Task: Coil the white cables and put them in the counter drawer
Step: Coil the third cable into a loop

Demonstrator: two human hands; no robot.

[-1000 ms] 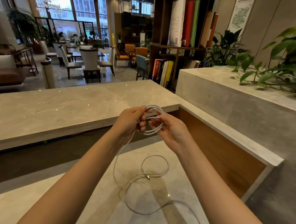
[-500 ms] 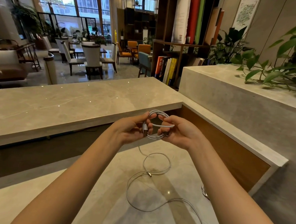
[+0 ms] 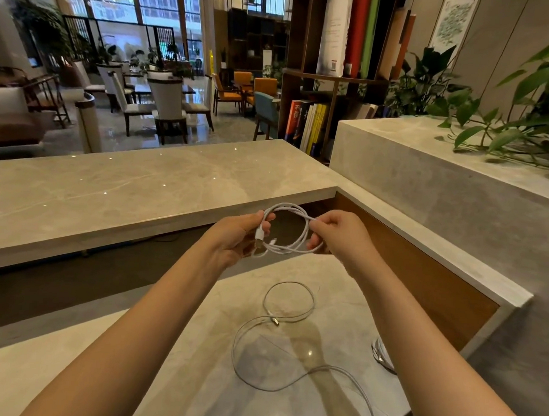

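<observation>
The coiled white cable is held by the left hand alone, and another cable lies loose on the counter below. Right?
No: the head view shows the left hand and right hand both gripping the coiled white cable. The rest is right.

The loose cable (image 3: pixel 274 320) runs off the bottom edge; the right forearm (image 3: pixel 424 359) half hides another bundle (image 3: pixel 381 353).

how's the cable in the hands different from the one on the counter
The held cable is a compact coil gripped by the left hand and right hand; the counter cable sprawls in loose loops. The held cable is held aloft; the counter cable lies flat, untouched. Both are thin and white.
</observation>
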